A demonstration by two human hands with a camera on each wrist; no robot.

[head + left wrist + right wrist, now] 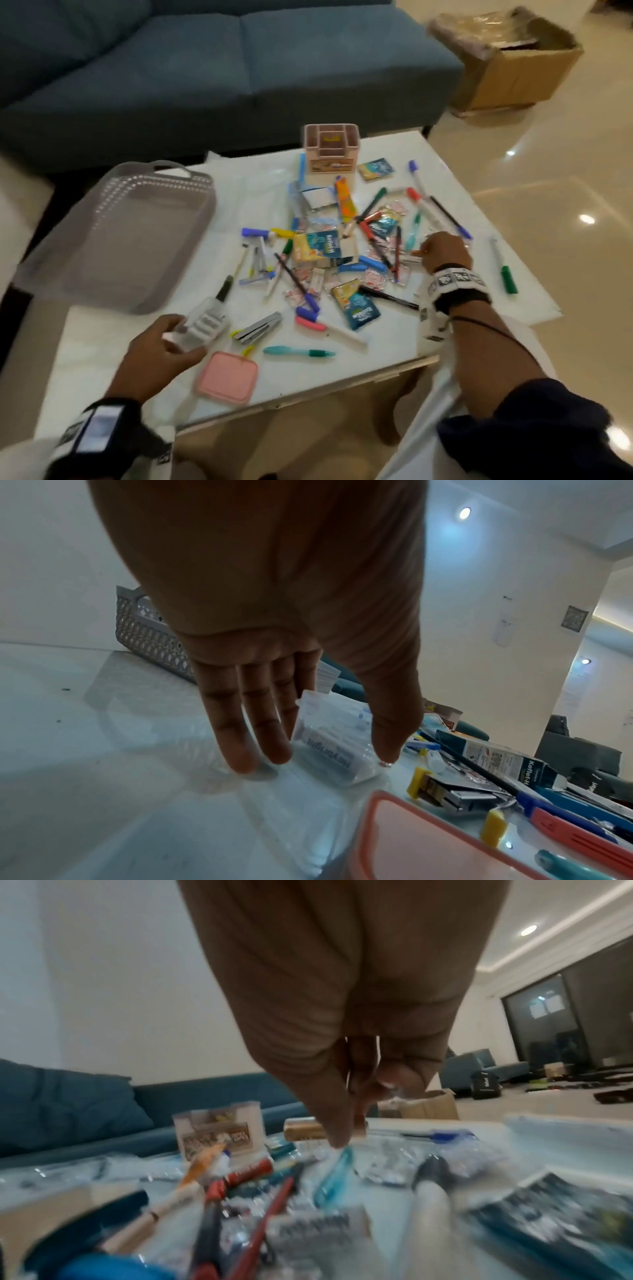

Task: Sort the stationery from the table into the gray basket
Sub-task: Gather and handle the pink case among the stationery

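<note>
Here my left hand (161,346) grasps a clear plastic packet (202,323) near-left on the glossy white worktop (113,346). My right hand (445,251), fingers curled, reaches into the scattered pens (376,240); whether its grip holds anything I cannot tell. The perforated gray basket (113,240) sits far-left.

"Koflet-H" on box (507,761), "Heybright" on packet (329,753)
</note>
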